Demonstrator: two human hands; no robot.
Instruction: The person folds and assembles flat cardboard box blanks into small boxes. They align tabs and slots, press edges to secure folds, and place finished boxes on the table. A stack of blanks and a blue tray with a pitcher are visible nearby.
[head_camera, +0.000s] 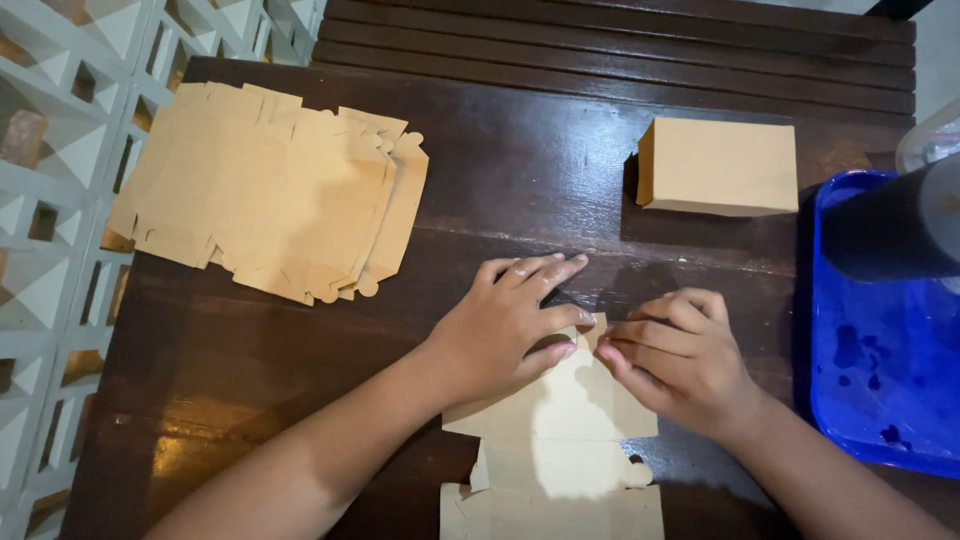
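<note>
Cardboard blank: flat tan die-cut box blank (560, 440) lies on the dark brown wooden table (300, 340), directly under both my hands and running back toward my body.
Left hand: my left hand (505, 325) lies palm down on the far end of the blank, fingers spread flat and pointing away to the right, pinning the sheet so it does not slide, as I judge it.
Right hand: my right hand (680, 355) sits just beside the left, fingers curled inward, tips pressing a small flap at the blank's far edge; a narrow pinch, it seems, though I cannot tell whether the thumb closes under it.
Arm pose: both forearms come in low from the near edge, converging, wrists nearly flat to the table.
Stack: loose pile of flat tan blanks (270, 190) lies well beyond my left hand.
Finished box: closed tan rectangular cardboard box (718, 166) stands beyond my right hand.
Tray: blue plastic tray (880, 400) lies right of my right hand.
</note>
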